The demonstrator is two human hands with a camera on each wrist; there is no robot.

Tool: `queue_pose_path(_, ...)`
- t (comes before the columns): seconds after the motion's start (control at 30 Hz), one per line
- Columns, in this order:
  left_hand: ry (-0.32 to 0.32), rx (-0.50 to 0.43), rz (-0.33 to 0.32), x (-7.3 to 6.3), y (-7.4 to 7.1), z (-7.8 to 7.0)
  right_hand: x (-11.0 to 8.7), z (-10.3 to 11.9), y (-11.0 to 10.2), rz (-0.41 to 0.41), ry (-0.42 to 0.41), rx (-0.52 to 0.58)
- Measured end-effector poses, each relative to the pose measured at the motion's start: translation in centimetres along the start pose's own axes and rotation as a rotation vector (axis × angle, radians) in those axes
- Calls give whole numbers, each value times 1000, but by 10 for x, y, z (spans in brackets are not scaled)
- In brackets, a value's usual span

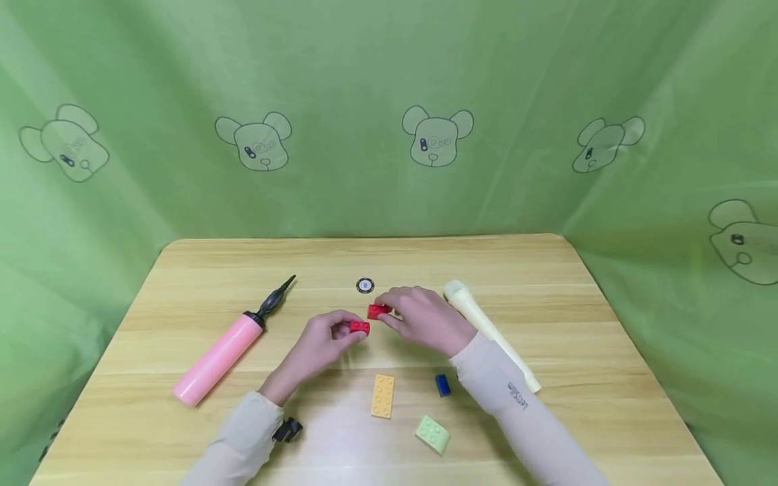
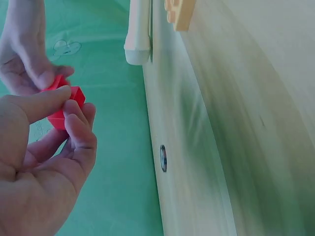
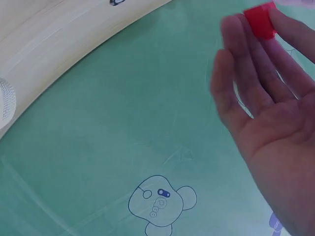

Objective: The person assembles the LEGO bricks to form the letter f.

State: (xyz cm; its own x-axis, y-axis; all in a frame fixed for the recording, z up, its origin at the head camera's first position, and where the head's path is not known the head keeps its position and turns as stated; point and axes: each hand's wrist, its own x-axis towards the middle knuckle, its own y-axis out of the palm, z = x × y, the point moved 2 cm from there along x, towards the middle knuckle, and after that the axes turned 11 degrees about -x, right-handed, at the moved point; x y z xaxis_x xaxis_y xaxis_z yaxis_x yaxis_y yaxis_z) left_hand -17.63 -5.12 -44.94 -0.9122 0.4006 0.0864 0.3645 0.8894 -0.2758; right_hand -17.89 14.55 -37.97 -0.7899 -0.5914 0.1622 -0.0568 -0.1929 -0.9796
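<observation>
Between the thumb and fingers of my left hand (image 1: 319, 343) I pinch a red toy brick (image 1: 360, 327), its studs facing up in the head view. My right hand (image 1: 425, 317) pinches a second red brick (image 1: 375, 311) by thumb and fingertips, a little farther back and to the right. Both hands are raised over the middle of the table, the two bricks close to each other. From the left wrist, the left hand's brick (image 2: 78, 96) overlaps the other one. The right wrist view shows one red brick (image 3: 260, 20) at the fingertips.
A pink hand pump (image 1: 220, 359) lies at the left, a white toy microphone (image 1: 486, 324) beside the right forearm. Nearer me are a yellow-orange brick (image 1: 383, 396), a pale green brick (image 1: 432, 434) and a small blue brick (image 1: 442, 385). A round black-and-white chip (image 1: 365, 285) lies behind the hands.
</observation>
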Motion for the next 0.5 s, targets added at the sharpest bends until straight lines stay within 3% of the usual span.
queue_pose_path(0.23, -5, -71, 2, 3, 7, -2, 1, 7, -3, -60, -72, -11)
queue_pose_path(0.5, -35, -130, -3, 6, 8, -6, 0, 8, -2, -62, -79, -32)
